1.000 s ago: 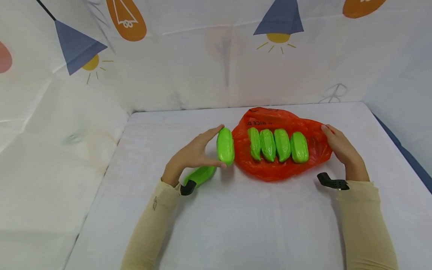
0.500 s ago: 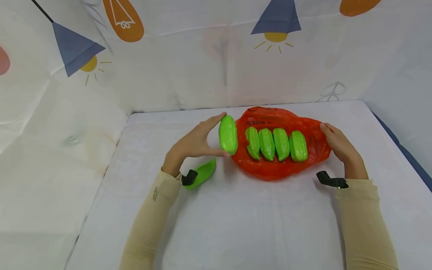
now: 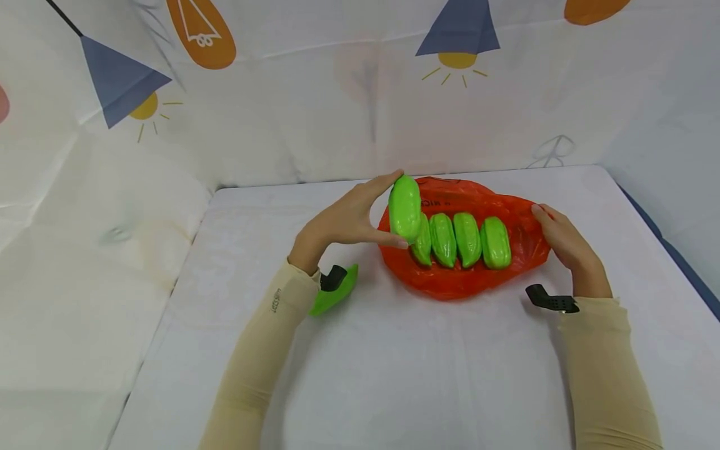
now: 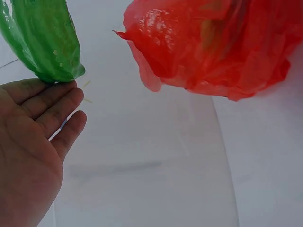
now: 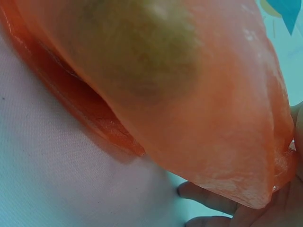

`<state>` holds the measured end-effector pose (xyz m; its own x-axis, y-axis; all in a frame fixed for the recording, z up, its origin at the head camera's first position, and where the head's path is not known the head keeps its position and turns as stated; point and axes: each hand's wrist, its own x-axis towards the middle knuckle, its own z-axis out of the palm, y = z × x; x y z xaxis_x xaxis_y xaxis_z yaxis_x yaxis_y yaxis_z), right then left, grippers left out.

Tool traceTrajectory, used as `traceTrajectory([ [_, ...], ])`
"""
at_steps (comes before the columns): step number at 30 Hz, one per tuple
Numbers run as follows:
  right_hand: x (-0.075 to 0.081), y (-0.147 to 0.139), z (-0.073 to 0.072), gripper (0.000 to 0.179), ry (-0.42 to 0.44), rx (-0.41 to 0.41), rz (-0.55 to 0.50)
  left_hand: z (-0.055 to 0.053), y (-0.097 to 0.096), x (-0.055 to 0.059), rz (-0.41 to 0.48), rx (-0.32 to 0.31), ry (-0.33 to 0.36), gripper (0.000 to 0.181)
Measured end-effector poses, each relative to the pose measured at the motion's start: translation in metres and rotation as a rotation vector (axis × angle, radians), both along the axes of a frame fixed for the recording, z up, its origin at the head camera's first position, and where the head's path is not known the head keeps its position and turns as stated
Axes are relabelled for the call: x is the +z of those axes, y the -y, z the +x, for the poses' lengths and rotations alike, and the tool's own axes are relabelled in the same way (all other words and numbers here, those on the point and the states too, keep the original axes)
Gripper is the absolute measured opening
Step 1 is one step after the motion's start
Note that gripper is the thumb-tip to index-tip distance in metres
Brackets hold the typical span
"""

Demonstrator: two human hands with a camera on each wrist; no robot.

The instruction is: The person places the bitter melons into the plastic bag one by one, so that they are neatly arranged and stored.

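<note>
Between thumb and fingertips, my left hand (image 3: 351,219) pinches a glossy green ridged vegetable (image 3: 405,209), held upright at the left part of a red plastic bag (image 3: 444,287). In the left wrist view the pointed lower end of this vegetable (image 4: 47,42) meets the fingertips. Several similar green vegetables (image 3: 442,240) lie side by side in a row on the red plastic; the held one partly covers the leftmost. My right hand (image 3: 568,247) grips the bag's right edge. In the right wrist view the bag (image 5: 213,127) fills most of the frame, with a vegetable showing dimly through it.
Another green vegetable (image 3: 343,290) lies on the white table (image 3: 422,375) below the left wrist, partly hidden by the black wrist camera (image 3: 334,278). A white printed cloth (image 3: 315,112) hangs behind the table's back edge.
My left hand has moved right and away from me with the green vegetable, from beside the bag to overlapping its left part. The right hand keeps its hold on the bag's edge.
</note>
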<state>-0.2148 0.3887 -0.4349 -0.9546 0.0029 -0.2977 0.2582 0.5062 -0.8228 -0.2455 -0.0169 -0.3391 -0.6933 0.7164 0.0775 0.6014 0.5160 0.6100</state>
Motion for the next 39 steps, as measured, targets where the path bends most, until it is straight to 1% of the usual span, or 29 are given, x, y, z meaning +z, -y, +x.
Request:
traceTrajectory([
  [4,0.0,0.0,0.0,0.08,-0.002,0.001,-0.004,-0.004,-0.011,0.006,-0.012,-0.014,0.007,0.118],
  [8,0.0,0.001,0.0,0.08,-0.002,0.001,-0.01,-0.008,-0.022,0.01,-0.049,-0.024,-0.001,0.119],
  [14,-0.001,0.0,0.001,0.078,0.0,0.002,-0.002,-0.01,-0.037,0.015,-0.087,-0.05,0.006,0.12],
  [18,-0.002,-0.001,0.002,0.078,0.005,-0.001,0.0,-0.01,-0.048,0.016,-0.11,-0.063,0.005,0.121],
  [21,-0.002,-0.002,0.002,0.078,0.009,-0.001,-0.001,-0.012,-0.056,0.014,-0.127,-0.087,-0.007,0.121],
  [23,-0.002,-0.003,0.002,0.078,0.009,0.0,-0.001,-0.013,-0.061,0.011,-0.137,-0.104,-0.006,0.121],
  [26,-0.002,-0.003,0.002,0.079,0.011,-0.005,0.0,-0.016,-0.067,0.004,-0.162,-0.111,0.023,0.121],
  [31,-0.001,-0.002,0.001,0.08,0.007,-0.008,-0.005,-0.02,-0.071,-0.014,-0.222,-0.081,0.085,0.122],
  [36,0.0,-0.001,0.001,0.08,-0.002,0.0,-0.001,-0.023,-0.072,-0.032,-0.276,-0.053,0.126,0.121],
  [39,0.001,-0.001,0.001,0.08,0.003,0.001,-0.001,-0.024,-0.073,-0.04,-0.331,-0.056,0.116,0.119],
])
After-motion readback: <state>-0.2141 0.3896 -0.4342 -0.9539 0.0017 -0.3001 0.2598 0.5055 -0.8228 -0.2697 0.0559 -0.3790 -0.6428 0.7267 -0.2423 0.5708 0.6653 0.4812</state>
